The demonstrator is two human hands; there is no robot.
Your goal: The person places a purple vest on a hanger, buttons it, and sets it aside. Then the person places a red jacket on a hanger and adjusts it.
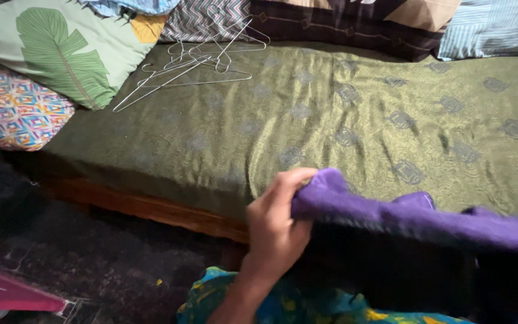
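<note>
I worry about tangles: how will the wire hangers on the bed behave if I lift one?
The wire hangers look thin, so probably light and slightly springy. They lie crossed in a loose pile on the green bedcover, so lifting one would likely hook and drag others.

Green-covered bed [331,120] bears wire hangers [205,63] (tangled) and pillows [61,54].

I see only my left hand [277,225], its palm side hidden | purple cloth [391,213] runs out of the right edge, its lower part lost in dark shadow | right hand not visible | pink object [1,291] cut by left edge, kind unclear
</note>
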